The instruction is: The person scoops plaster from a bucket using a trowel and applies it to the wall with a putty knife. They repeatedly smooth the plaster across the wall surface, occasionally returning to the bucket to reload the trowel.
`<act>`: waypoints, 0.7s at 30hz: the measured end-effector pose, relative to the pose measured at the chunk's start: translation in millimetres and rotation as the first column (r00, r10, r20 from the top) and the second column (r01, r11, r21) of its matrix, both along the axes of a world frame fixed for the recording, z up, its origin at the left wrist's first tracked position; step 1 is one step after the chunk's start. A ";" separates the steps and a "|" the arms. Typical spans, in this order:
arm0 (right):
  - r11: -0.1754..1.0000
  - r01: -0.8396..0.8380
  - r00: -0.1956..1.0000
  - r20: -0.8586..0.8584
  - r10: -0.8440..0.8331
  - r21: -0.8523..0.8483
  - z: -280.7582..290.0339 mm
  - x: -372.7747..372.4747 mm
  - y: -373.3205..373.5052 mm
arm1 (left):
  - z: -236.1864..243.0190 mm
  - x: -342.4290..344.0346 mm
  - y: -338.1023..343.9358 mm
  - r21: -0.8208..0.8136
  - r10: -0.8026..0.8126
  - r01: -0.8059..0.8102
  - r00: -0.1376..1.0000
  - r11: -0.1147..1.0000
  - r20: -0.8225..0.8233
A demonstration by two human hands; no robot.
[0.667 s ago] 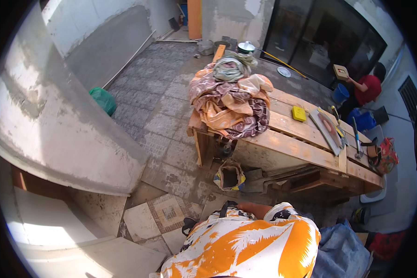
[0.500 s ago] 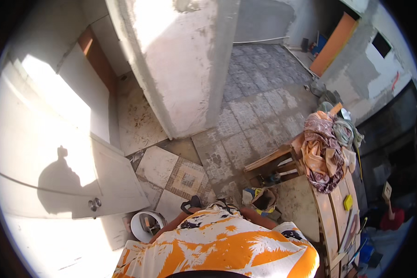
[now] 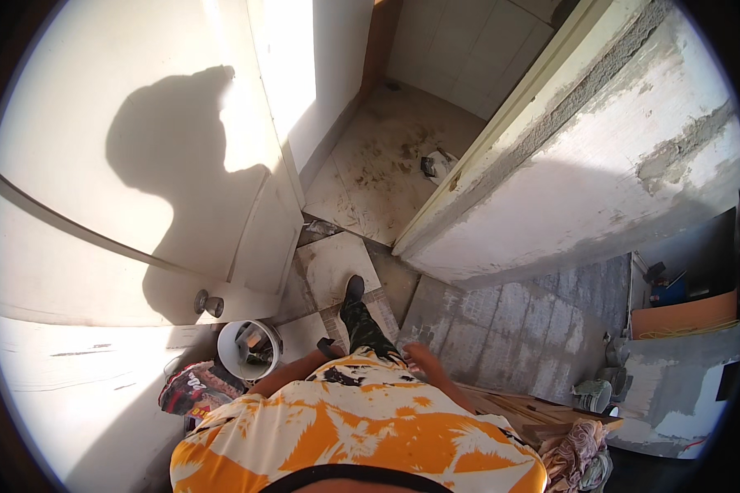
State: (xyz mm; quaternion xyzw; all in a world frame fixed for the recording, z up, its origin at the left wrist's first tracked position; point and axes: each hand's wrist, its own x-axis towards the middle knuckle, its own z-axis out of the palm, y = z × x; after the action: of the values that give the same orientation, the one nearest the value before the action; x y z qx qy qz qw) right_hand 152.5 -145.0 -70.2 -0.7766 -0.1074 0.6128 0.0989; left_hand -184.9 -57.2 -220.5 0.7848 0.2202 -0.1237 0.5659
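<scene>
Rm w/ patched plaster wall (image 3: 551, 205) & tiled floor (image 3: 477, 329). Far L: white door (image 3: 57, 123) w/ round knob (image 3: 210, 303). Then printed bag (image 3: 196, 393), beside it white bucket (image 3: 227, 349) w/ misc. bits inside, upright near L forearm. L hand (image 3: 315, 359) too hidden, can't tell its grip. Shoe (image 3: 354, 287) on pale tile. R hand (image 3: 420, 358) loose, fingers slightly bent, nothing seen in it. Lower R: wood counter (image 3: 501, 404), cloth bundle (image 3: 580, 456).

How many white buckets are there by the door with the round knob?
1: the white bucket near the doorknob, on your left. Others may be hidden.
</scene>
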 end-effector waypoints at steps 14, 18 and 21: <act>0.335 -0.900 0.431 0.688 0.584 0.279 -89.6 113.1 255.8 | 163.4 112.8 407.2 0.185 0.500 -0.472 0.851 0.862 -0.158; 0.835 -0.210 0.977 0.149 0.155 0.508 -58.5 97.0 375.2 | 138.7 138.2 501.5 0.169 0.457 -0.441 0.886 0.881 -0.071; 0.914 0.048 0.998 -0.062 -0.025 0.402 -6.7 91.5 472.5 | 84.8 160.6 581.2 0.157 0.335 -0.337 0.941 0.928 0.040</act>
State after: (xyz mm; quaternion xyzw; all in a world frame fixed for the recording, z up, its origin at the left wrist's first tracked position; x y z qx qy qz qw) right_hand 244.0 327.5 -76.9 -0.7242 -0.2141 0.5969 0.2710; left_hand -24.3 524.0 -135.7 0.7796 0.3569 -0.0018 0.5146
